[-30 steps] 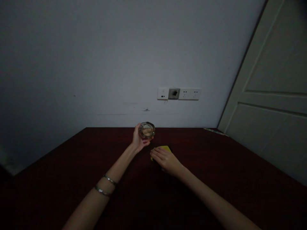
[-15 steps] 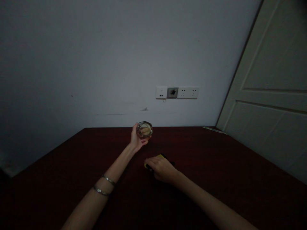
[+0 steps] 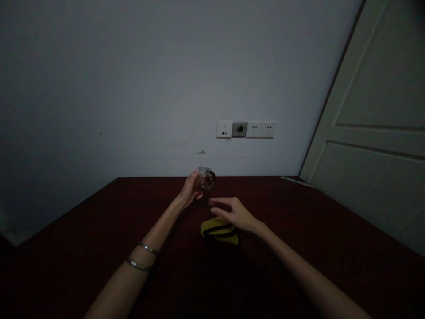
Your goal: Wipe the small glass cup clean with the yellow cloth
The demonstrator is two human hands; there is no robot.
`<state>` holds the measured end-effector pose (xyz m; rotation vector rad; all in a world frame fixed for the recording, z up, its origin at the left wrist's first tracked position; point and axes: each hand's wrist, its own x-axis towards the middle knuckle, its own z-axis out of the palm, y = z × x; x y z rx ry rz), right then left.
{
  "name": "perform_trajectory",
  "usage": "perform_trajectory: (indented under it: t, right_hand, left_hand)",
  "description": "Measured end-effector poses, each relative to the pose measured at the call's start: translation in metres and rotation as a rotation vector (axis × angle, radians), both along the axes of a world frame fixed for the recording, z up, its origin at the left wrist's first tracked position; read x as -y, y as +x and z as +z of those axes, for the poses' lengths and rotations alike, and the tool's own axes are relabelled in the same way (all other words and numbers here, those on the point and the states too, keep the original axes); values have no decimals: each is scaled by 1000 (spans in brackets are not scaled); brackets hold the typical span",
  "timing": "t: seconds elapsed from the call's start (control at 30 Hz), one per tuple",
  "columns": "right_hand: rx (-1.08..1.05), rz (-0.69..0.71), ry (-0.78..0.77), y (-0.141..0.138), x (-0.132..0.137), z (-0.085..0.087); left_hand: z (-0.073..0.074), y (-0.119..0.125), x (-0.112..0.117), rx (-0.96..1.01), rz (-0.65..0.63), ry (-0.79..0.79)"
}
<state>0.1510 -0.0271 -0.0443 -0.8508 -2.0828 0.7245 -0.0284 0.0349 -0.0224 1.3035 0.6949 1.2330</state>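
Note:
My left hand [image 3: 190, 189] is closed around a clear glass cup [image 3: 206, 179] and holds it above the far part of the table. The cup lies tilted in the grip, one round end turned towards the right. My right hand [image 3: 235, 213] has its fingers stretched out and apart, pointing at the cup without touching it. Below that hand a folded yellow cloth with black stripes [image 3: 219, 230] rests on the table; nothing grips it.
The dark red table [image 3: 149, 199] runs back to a pale wall [image 3: 149, 88]. Several socket and switch plates [image 3: 260, 130] are set in the wall. A white panelled door [image 3: 375, 133] stands at the right. A thin flat strip [image 3: 296, 181] lies by the table's far right corner.
My right hand has let go of the striped cloth and risen up towards the cup, its fingers opening. The left hand has turned the cup, tipping it over to the right.

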Motion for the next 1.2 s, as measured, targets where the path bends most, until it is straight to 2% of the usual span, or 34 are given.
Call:
perform_trajectory:
  t: [0.1, 0.17, 0.23, 0.33, 0.43, 0.7, 0.87, 1.0, 1.1, 1.2]
  right_hand:
    - [-420, -94, -177, 2, -10, 7]
    - [-619, -71, -328, 0, -15, 6]
    - [-731, -22, -438, -1, -17, 4]
    - [-798, 37, -515, -4, -18, 0]
    - [-839, 65, -516, -6, -18, -2]
    - [-975, 35, -478, -6, -23, -5]
    - [-991, 2, -475, -7, -24, -10]
    - [-927, -17, -467, -5, -27, -9]
    - [-710, -20, -500, 4, -29, -6]
    - [-301, 3, -454, 13, -26, -4]
  left_hand:
    - [1, -1, 0, -107, 25, 113]
    - [4, 0, 2, -166, 11, 166]
    - [7, 1, 5, -214, -13, 219]
    - [12, 3, 10, -288, -17, 308]
    - [12, 6, 12, -306, -6, 338]
    - [2, 15, 4, -75, 15, 214]
    - [-8, 20, -1, -92, -13, 148]
    - [-11, 21, 1, -110, 37, 136]
    - [-10, 17, 0, -109, 99, 138]
    - [-7, 11, -4, -100, 169, 168]
